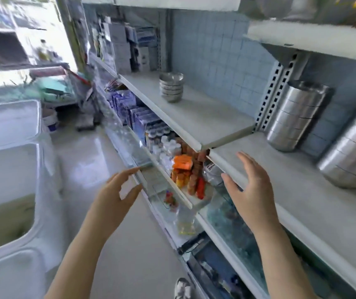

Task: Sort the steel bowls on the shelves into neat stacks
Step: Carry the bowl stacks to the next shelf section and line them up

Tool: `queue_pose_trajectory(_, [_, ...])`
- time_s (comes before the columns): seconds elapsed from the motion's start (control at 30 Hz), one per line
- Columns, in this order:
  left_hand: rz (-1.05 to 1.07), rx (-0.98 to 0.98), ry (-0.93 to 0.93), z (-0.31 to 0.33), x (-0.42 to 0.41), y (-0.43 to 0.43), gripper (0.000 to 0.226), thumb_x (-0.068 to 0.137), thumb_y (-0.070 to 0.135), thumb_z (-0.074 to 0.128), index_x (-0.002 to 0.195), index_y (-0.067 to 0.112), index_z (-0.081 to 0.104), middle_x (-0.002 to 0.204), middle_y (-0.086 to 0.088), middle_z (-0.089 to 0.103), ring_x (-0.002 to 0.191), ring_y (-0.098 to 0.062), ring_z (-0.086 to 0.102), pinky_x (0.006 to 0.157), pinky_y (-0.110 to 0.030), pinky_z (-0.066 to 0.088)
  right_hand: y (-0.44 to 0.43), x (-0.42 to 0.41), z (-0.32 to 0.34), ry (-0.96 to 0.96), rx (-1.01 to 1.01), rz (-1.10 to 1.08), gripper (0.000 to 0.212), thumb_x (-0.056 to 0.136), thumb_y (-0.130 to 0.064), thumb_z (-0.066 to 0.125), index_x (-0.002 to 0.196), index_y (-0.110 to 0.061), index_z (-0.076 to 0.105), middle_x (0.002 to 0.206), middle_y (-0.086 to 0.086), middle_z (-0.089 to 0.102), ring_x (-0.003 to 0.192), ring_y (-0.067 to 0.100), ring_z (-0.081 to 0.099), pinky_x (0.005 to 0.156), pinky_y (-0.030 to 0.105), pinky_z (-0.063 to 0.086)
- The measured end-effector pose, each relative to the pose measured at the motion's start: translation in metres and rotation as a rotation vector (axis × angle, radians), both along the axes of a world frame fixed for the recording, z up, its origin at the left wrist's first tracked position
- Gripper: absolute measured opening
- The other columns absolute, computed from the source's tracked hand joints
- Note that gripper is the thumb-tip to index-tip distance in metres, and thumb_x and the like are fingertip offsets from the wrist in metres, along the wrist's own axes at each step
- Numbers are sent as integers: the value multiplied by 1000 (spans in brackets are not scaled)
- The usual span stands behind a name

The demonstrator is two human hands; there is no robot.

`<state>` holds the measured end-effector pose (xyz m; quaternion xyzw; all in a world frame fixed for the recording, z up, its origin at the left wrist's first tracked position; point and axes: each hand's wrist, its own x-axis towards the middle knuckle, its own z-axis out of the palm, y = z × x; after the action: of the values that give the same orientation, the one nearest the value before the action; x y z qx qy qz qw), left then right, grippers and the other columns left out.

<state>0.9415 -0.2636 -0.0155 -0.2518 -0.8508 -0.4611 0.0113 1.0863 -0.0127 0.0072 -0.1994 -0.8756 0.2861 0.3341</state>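
A small stack of steel bowls (171, 87) stands alone on the pale shelf (205, 117) at about 12 o'clock, with two tall steel stacks (298, 117) on the adjoining shelf at 3 o'clock. Both bare hands hover empty at centre: the right hand (248, 190) over the shelf edge, fingers spread wide; the left hand (116, 190) at 8 o'clock, fingers loosely curled around nothing.
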Motion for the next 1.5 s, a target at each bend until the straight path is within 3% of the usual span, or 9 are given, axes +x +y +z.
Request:
queue_pose_trajectory(0.2, [85, 47, -46, -14, -103, 23, 43, 87, 30, 67, 112, 59, 49, 121, 12, 61, 111, -11, 59, 94, -27, 46, 41, -132, -10, 55, -58, 62, 52, 91, -20, 68, 140, -12, 52, 142, 2, 55, 131, 9, 45, 109, 25, 34])
queue_pose_trajectory(0.37, [120, 113, -115, -13, -188, 65, 40, 87, 26, 67, 120, 46, 57, 122, 13, 62, 116, -8, 58, 94, -22, 43, 85, -236, 6, 34, -109, 117, 53, 94, -25, 65, 143, -19, 48, 138, -15, 45, 127, -3, 38, 104, 5, 26])
queue_pose_trajectory(0.6, [97, 186, -182, -11, -281, 124, 41, 87, 31, 65, 120, 52, 52, 123, 13, 59, 117, -5, 56, 97, -26, 46, 132, -346, 10, 20, -259, 199, 56, 95, -32, 62, 148, -26, 43, 148, -17, 44, 138, 5, 41, 115, 28, 34])
queue_pose_trajectory(0.73, [-8, 199, -255, -10, -338, 162, 42, 84, 38, 63, 116, 58, 44, 124, 16, 52, 108, 0, 57, 83, -10, 45, 149, -396, 5, 21, -380, 192, 58, 95, -30, 63, 149, -29, 40, 150, -14, 45, 137, 8, 44, 112, 35, 40])
queue_pose_trajectory(0.83, [-117, 195, -256, -11, -391, 198, 50, 80, 47, 58, 126, 53, 40, 128, 19, 47, 122, -8, 51, 101, -30, 46, 163, -438, 5, 30, -446, 145, 65, 93, -31, 65, 151, -29, 36, 151, -13, 43, 135, 9, 45, 108, 29, 42])
queue_pose_trajectory(1.0, [-301, 226, -271, -11, -484, 263, 86, 72, 55, 62, 147, 41, 22, 149, 10, 33, 132, -7, 38, 109, -35, 40, 180, -514, 10, -1, -487, 77, 95, 73, -54, 70, 154, -37, 24, 158, -21, 30, 136, 2, 41, 104, 23, 40])
queue_pose_trajectory(1.13, [-455, 232, -314, -14, -545, 294, 107, 65, 67, 65, 151, 41, 6, 158, 15, 17, 144, -7, 23, 117, -42, 28, 186, -551, 11, -17, -509, 4, 111, 63, -52, 77, 157, -37, 20, 153, -25, 32, 137, -7, 36, 110, 23, 41])
queue_pose_trajectory(1.37, [-679, 286, -380, -27, -589, 314, 77, 69, 58, 72, 134, 61, 31, 140, 28, 45, 134, 1, 39, 110, -42, 39, 179, -565, 2, 57, -544, -109, 100, 61, -39, 81, 150, -31, 36, 136, -22, 52, 118, -18, 52, 95, 11, 47])
queue_pose_trajectory(1.5, [-716, 317, -431, -31, -596, 316, 90, 69, 56, 77, 146, 36, 32, 142, 14, 47, 133, -1, 42, 107, -42, 43, 175, -568, 0, 103, -554, -140, 92, 65, -34, 78, 148, -23, 41, 127, -22, 58, 109, -19, 57, 87, 5, 44])
